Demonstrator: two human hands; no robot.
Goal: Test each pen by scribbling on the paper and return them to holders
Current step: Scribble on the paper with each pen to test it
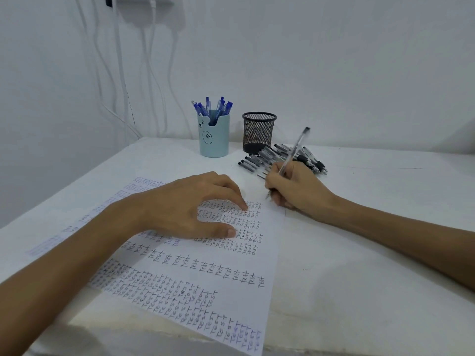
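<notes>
The right hand (298, 188) pinches a pen (293, 150), tip seemingly on paper (231, 273), top tilted up-right.

White cloth-covered table (359, 265), plain white wall (334, 60), white cables (120, 55) hanging down the wall at left

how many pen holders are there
2. A pale blue plastic cup with a bear face, holding blue pens, at the back of the white table; a black wire mesh cup right of it, by a pile of black pens. None look hidden.
</notes>
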